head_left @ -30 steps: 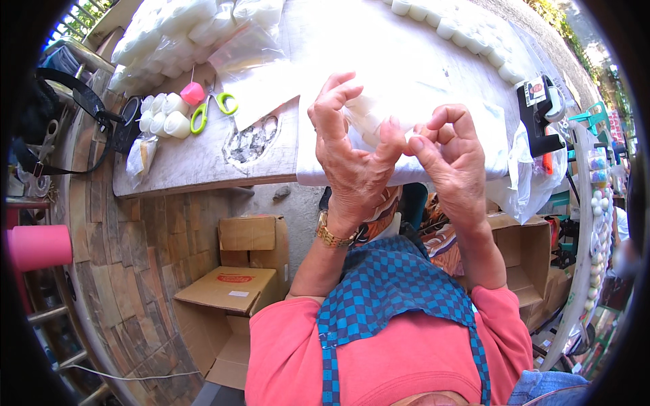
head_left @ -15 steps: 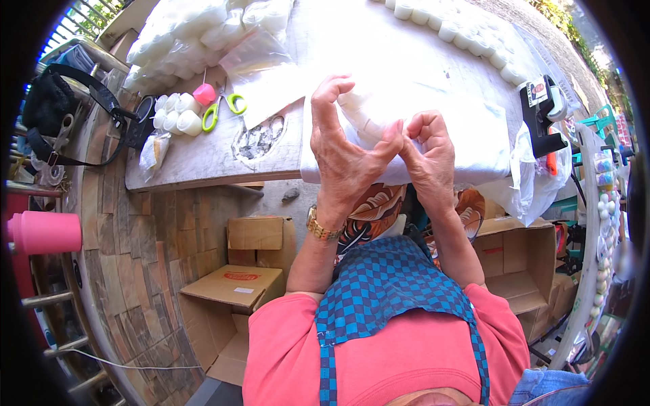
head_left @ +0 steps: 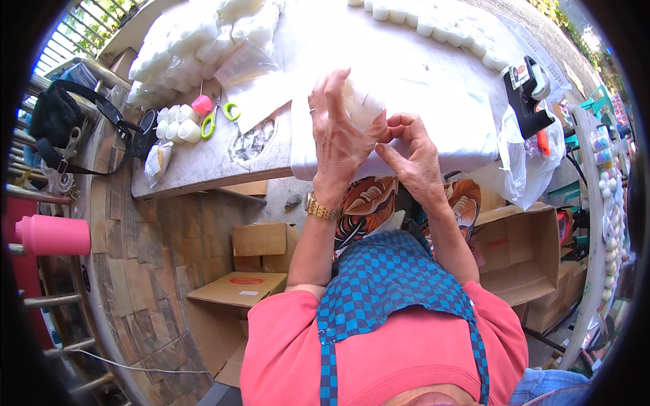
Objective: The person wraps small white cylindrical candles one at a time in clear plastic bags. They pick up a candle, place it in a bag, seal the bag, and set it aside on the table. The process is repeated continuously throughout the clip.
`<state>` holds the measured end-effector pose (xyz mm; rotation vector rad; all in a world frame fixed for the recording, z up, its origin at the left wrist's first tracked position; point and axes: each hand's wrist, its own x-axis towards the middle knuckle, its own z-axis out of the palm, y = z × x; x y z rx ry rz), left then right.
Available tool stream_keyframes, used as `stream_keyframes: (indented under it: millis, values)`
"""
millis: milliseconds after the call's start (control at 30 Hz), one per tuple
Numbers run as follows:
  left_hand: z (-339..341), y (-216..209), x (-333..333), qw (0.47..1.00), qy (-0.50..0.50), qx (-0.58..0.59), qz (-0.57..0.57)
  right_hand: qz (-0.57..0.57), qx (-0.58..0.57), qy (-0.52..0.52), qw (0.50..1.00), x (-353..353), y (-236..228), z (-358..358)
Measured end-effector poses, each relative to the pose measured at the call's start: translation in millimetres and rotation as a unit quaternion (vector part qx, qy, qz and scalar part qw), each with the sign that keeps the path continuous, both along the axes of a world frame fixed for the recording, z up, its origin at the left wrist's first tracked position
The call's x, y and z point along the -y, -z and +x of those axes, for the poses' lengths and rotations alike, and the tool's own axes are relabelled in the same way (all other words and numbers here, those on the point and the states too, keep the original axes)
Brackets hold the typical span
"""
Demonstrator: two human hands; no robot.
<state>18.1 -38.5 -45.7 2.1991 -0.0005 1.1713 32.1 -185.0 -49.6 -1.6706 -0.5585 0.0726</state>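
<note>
My left hand (head_left: 338, 132) is closed round a bundle of white candles (head_left: 365, 107) that looks wrapped in clear plastic, held over the near edge of the white cloth (head_left: 460, 125). My left fingers curl behind the bundle, and the thumb lies along its near side. Right beside that thumb, my right hand (head_left: 411, 155) is closed, with thumb and fingertips drawn together. What its fingertips hold is too small to make out. The bundle's far side is washed out by glare.
Bagged white candles (head_left: 183, 51) pile at the far left. Nearer stand loose white candles (head_left: 179, 124), a pink pincushion-like piece (head_left: 202, 104) and green-handled scissors (head_left: 208, 125). A candle row (head_left: 440, 30) lines the back. A black stand (head_left: 525, 101) and plastic bag (head_left: 521, 166) are right.
My left hand has turned and closed more round the bundle. My right hand has moved slightly down and its fingertips have come together. The view has shifted a little.
</note>
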Motion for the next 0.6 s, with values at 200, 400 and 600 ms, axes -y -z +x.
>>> stream_keyframes:
  millis: [200,400,600]
  values:
    - [4,0,0,0.998,0.030,-0.054,0.022,0.004,-0.011,0.049,0.999,26,-12,2]
    - [1,-35,11,0.974,-0.024,-0.225,-0.012,-0.014,-0.005,0.059,0.998,32,-12,7]
    - [-1,-26,2,0.984,0.020,-0.178,-0.014,-0.033,0.035,0.071,0.996,29,-7,7]
